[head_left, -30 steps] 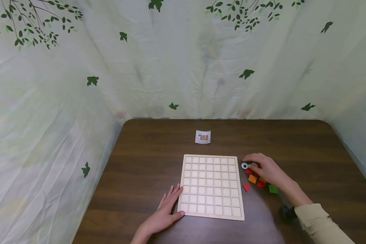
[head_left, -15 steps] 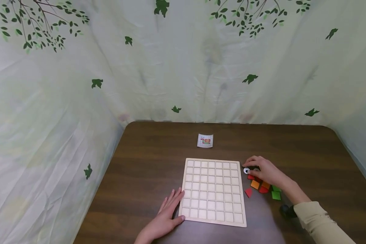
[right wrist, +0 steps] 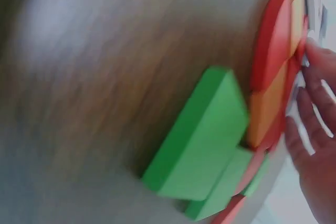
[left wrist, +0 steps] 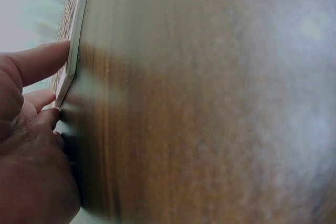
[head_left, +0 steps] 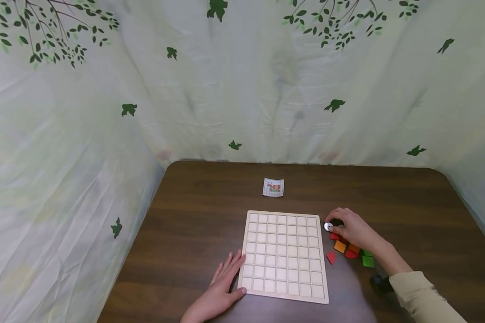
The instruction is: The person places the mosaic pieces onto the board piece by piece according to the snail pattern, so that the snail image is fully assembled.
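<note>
A pale wooden grid board (head_left: 284,257) lies on the table. My left hand (head_left: 220,289) rests at its lower left corner, fingers spread along the left side and thumb at the near edge. In the left wrist view that thumb (left wrist: 44,61) touches the board's rim. To the right of the board, my right hand (head_left: 353,229) pinches a round white eye piece (head_left: 328,226) between thumb and forefinger; the fingers partly cover it. Beneath and beside this hand are loose blocks: a red one (head_left: 331,257), an orange one (head_left: 340,246) and a green one (head_left: 368,261).
A small picture card (head_left: 273,187) with a coloured figure on a grid lies beyond the board. Green and red blocks overlap in a pile, with a green block (right wrist: 202,135) nearest the right wrist camera. A leaf-printed curtain (head_left: 242,89) hangs behind the table (head_left: 186,215).
My right thumb and forefinger have closed in on the eye piece, which now looks tilted. The left hand stays on the board. The head view has shifted slightly.
</note>
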`<control>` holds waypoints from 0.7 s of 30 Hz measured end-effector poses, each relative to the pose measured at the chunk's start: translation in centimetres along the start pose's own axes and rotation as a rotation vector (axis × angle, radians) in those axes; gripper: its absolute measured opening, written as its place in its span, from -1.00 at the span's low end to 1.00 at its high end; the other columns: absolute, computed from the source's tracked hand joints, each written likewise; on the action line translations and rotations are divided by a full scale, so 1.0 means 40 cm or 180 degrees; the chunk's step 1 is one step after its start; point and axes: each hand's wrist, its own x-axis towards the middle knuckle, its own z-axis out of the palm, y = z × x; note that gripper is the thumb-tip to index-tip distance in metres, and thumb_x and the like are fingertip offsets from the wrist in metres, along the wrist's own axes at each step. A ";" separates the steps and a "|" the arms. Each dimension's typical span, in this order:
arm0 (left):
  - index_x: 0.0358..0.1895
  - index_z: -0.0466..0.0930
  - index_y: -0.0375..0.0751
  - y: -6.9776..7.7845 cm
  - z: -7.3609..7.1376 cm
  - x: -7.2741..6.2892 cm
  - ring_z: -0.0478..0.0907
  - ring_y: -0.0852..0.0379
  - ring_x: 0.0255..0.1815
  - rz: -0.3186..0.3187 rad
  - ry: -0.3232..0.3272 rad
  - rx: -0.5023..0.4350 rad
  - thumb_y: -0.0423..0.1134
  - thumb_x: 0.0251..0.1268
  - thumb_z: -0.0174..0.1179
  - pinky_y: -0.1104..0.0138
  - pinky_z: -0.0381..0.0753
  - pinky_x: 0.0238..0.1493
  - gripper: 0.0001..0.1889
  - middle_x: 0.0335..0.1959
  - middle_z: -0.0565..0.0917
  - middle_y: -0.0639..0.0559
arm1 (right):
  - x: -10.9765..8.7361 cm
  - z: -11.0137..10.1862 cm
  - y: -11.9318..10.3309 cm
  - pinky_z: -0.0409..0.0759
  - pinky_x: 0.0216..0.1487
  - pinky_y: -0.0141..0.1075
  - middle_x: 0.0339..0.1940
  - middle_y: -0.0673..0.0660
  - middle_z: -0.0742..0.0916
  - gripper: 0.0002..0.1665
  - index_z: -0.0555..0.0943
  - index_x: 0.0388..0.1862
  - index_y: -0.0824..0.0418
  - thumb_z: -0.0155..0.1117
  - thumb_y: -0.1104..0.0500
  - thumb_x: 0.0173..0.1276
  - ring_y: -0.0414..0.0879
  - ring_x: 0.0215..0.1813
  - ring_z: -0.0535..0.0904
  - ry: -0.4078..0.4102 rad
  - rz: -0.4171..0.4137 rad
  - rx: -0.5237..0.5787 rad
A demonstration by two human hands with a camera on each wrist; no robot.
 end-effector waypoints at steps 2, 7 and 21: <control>0.58 0.05 0.00 -0.001 0.003 -0.001 -0.25 -0.12 0.59 0.0009 0.0015 0.0006 -0.17 0.31 0.23 -0.01 -0.34 0.41 -0.19 0.60 -0.02 0.01 | -0.002 0.000 -0.009 0.57 -0.06 -0.02 -0.12 0.02 0.66 -0.80 0.65 -0.15 0.06 0.40 0.25 0.28 0.02 -0.05 0.48 -0.0015 0.0041 -0.0003; 0.58 0.05 0.00 -0.003 0.006 -0.001 -0.24 -0.12 0.59 0.0001 0.0041 0.0029 -0.18 0.30 0.23 0.06 -0.35 0.41 -0.19 0.60 -0.01 0.01 | -0.008 0.001 -0.026 0.53 -0.20 -0.16 -0.25 -0.06 0.65 -0.82 0.60 -0.19 0.03 0.40 0.22 0.29 -0.06 -0.16 0.49 0.0020 0.0109 -0.0044; 0.56 0.10 -0.04 0.001 0.003 0.001 -0.21 -0.14 0.58 -0.0050 0.0048 0.0023 -0.21 0.24 0.27 -0.15 -0.28 0.40 -0.18 0.59 0.02 -0.01 | 0.006 0.037 -0.090 0.58 -0.26 -0.32 -0.32 -0.07 0.64 -0.77 0.61 -0.17 0.07 0.40 0.31 0.26 -0.13 -0.30 0.51 0.0525 -0.0103 0.0564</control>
